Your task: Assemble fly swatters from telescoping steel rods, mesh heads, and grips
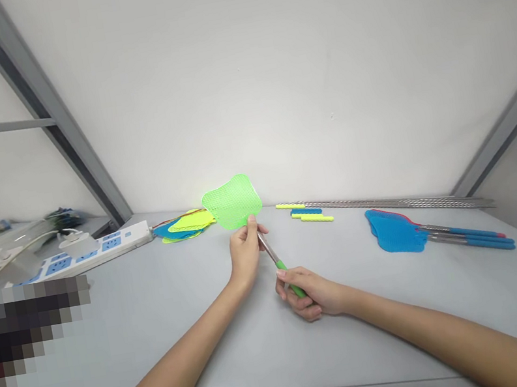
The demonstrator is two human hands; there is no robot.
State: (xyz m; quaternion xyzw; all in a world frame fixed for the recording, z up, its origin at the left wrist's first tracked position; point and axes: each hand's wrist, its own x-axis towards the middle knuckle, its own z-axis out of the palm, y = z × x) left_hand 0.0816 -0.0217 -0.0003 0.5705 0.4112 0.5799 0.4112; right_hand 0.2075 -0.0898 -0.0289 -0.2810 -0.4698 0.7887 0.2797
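I hold a green fly swatter (233,202) over the grey table (164,341). Its mesh head points up toward the wall, and its metal rod slants down to a green handle. My left hand (245,254) pinches the top of the rod just below the mesh head. My right hand (309,293) is closed around the green handle at the lower end, close above the tabletop.
A pile of yellow and blue swatter heads (183,226) lies at the back left. Loose yellow and blue handles (310,213) and metal rods (403,202) lie along the wall. Finished blue swatters (411,232) lie on the right. A white power strip (84,252) sits far left.
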